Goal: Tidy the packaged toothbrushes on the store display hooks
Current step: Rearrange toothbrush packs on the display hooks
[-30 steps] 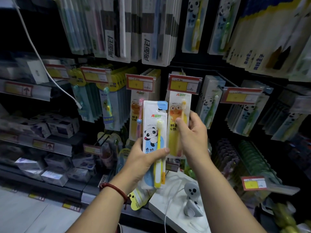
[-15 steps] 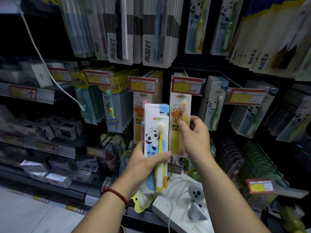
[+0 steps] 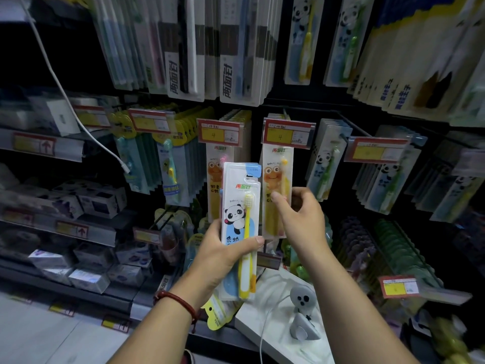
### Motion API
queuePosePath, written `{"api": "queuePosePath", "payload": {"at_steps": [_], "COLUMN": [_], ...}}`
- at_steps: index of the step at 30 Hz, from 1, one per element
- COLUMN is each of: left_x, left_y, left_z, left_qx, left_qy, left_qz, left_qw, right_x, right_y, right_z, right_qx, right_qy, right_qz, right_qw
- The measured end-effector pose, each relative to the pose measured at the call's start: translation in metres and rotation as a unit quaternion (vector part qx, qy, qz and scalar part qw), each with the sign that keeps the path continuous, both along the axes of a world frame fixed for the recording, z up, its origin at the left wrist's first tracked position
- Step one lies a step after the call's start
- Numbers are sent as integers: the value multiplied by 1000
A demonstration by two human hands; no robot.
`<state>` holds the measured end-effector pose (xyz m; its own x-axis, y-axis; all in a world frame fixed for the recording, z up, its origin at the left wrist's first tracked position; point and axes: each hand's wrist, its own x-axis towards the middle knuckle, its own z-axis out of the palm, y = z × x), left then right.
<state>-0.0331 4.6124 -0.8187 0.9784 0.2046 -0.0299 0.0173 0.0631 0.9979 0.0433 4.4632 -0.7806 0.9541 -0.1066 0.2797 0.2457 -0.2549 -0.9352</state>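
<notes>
Left hand (image 3: 217, 254) grips panda toothbrush pack (image 3: 240, 222); right hand (image 3: 301, 219) pinches hanging frog pack (image 3: 275, 195).

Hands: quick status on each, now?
Left hand: closed on the panda toothbrush pack.
Right hand: pinching the frog toothbrush pack hanging on its hook.

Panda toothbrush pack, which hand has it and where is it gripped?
The left hand grips the white panda-printed toothbrush pack around its lower middle, thumb across the front.

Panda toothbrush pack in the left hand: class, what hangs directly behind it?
Behind the panda pack hangs an orange frog-print pack; only its top left shows, the rest is covered.
</notes>
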Motion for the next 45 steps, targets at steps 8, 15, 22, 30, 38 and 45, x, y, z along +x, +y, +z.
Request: {"api": "queuePosePath", "payload": {"at_steps": [8, 15, 22, 30, 38, 45], "left_x": [-8, -14, -26, -29, -12, 21], "left_y": [-10, -15, -21, -56, -101, -127], "left_z": [4, 3, 8, 16, 10, 5], "left_qx": [8, 33, 77, 165, 210, 172], "left_qy": [-18, -4, -28, -85, -68, -44], "left_qz": [0, 82, 164, 162, 110, 64], "left_qw": [1000, 996, 983, 969, 969, 982], "right_x": [-20, -42, -67, -63, -60, -37], "right_y": [-17, -16, -2, -28, -75, -100], "right_z": [0, -1, -6, -1, -3, -9], "right_qx": [-30, 59, 3, 104, 107, 146], "right_qy": [-44, -64, 18, 64, 90, 178], "right_qz": [-7, 105, 259, 270, 207, 142], "right_qw": [999, 991, 966, 955, 968, 963]}}
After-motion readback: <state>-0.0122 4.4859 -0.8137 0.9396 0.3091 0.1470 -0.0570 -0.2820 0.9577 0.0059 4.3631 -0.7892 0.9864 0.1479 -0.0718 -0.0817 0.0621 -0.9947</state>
